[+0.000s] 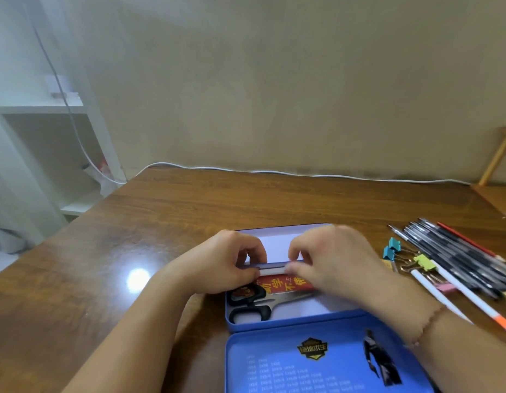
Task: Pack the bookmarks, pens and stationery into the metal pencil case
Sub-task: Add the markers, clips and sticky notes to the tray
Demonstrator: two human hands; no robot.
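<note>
Both forearms reach up from the lower frame over the open blue pencil case [288, 321] at lower centre of the bench [161, 222]. The left hand [223, 265] and right hand [334, 262] curl their fingers, pinching the two ends of a thin white strip [273, 270]. Its long axis runs left-right above the red bookmark [286, 283] and scissors [254, 304].
</note>
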